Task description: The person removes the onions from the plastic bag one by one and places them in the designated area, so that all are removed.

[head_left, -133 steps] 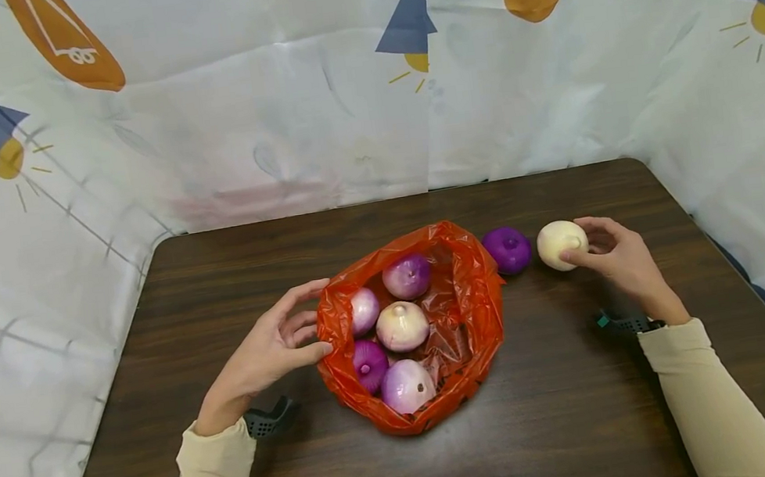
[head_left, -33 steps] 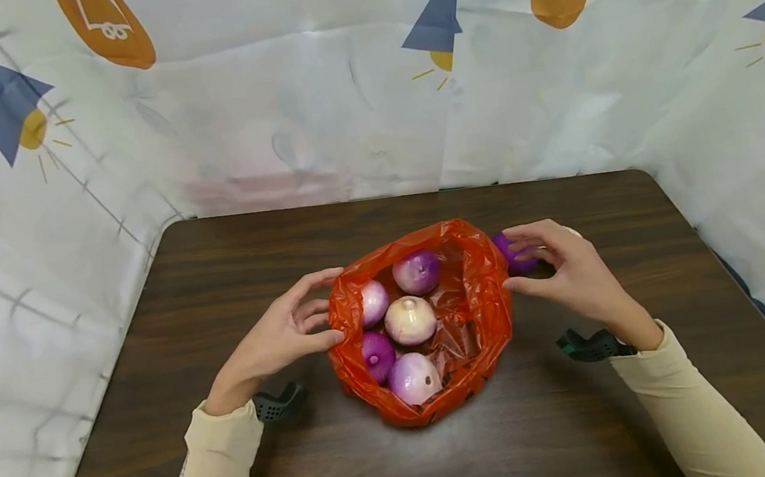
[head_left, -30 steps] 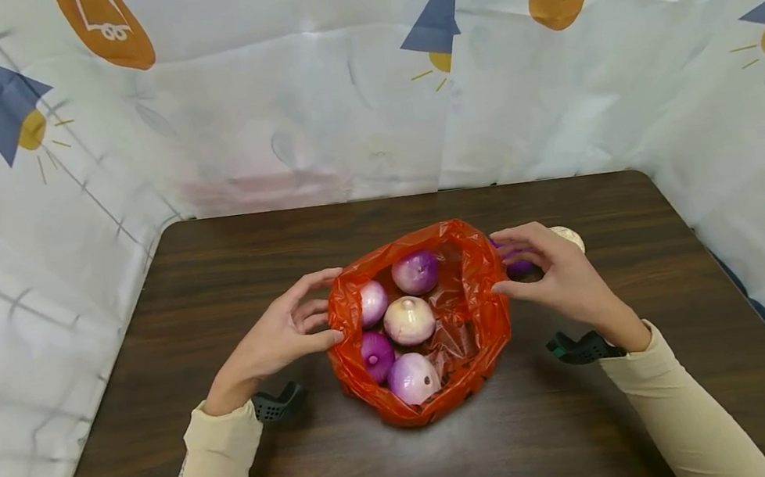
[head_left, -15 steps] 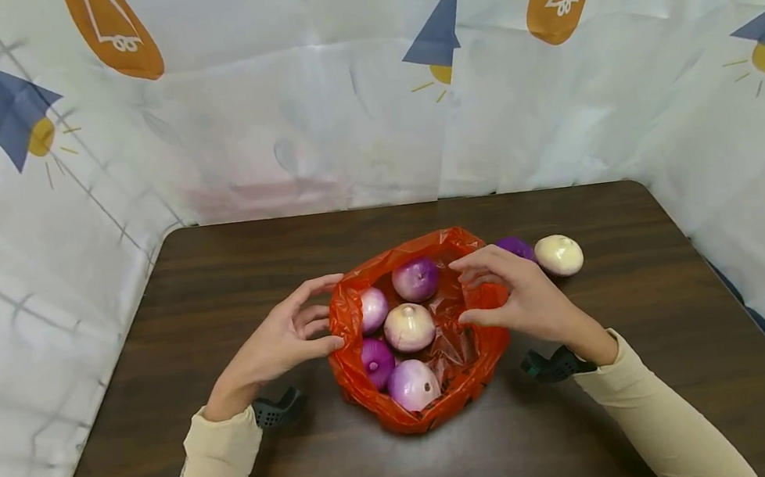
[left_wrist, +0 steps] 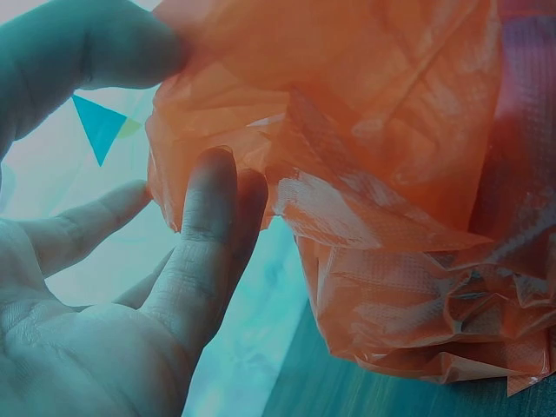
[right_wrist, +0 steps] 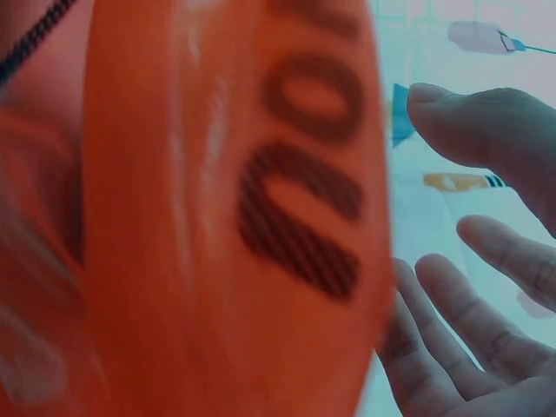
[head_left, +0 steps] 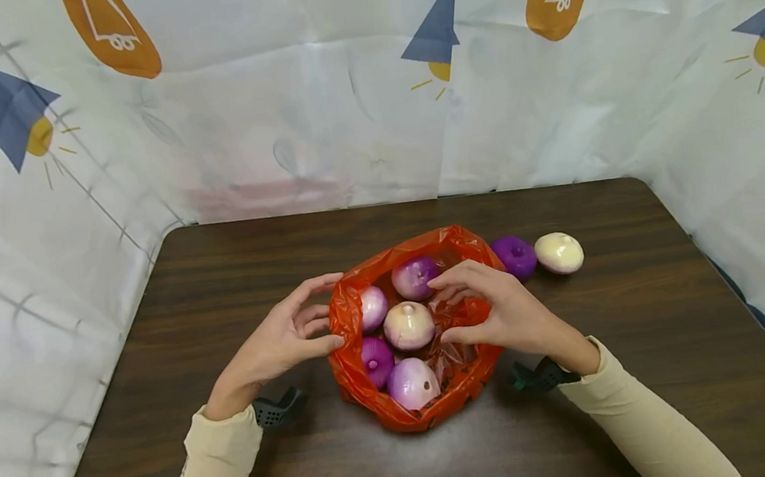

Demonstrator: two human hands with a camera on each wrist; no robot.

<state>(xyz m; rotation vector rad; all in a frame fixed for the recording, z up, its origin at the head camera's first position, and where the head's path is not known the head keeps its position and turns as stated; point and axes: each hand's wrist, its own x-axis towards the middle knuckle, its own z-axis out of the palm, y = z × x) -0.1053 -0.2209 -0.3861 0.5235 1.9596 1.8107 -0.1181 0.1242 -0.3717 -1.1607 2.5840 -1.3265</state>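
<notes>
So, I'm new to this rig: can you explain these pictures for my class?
There's no machine, just a person's bare left hand and right hand. The widest picture comes from a camera on the head; the two close-ups come from wrist cameras, one per hand. On the dark table stands an open red bag with five onions visible inside. To its right lie a purple onion and a whitish onion. The left hand touches the bag's rim; the right hand hovers over the opening, holding nothing.

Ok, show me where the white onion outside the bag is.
In the head view, the white onion lies on the table right of the red bag, with a purple onion between them.
</notes>
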